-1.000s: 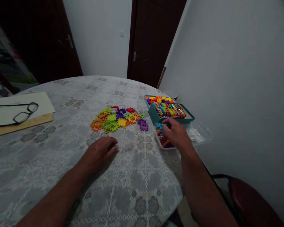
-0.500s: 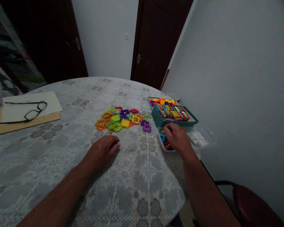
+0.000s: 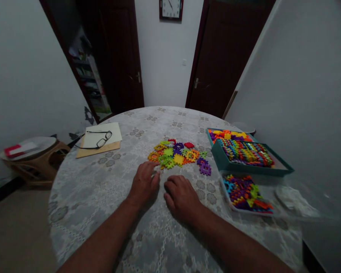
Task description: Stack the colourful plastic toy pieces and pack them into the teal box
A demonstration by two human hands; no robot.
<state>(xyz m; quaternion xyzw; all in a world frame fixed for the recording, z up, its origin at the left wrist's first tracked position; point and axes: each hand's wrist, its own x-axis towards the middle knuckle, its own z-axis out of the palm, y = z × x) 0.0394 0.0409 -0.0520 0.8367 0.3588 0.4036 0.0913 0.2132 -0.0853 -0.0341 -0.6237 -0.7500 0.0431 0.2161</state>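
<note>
A loose pile of bright plastic interlocking pieces (image 3: 178, 159), square with notched edges, lies on the patterned tablecloth. My left hand (image 3: 144, 182) is at the near-left edge of this pile, its fingers stretched towards the pieces and the thumb apart. I see nothing held in it. Just right of it, my right hand (image 3: 183, 197) rests low over the cloth, fingers loosely bent, with a gap between thumb and forefinger. No piece shows in it, though its palm is hidden. A purple piece (image 3: 205, 169) lies at the pile's right end.
A clear plastic box (image 3: 230, 204) of mixed pieces stands at the right, near a crumpled white bundle (image 3: 297, 201). Behind it are green trays (image 3: 224, 161) with colourful pieces. Eyeglasses (image 3: 101, 142) lie on papers (image 3: 113, 131) at the left. A wicker stool (image 3: 35, 167) stands beyond the table.
My right hand has come out of the plastic box and moved left to the cloth before the pile. My left hand has moved forward to the pile's edge. The view has turned left.
</note>
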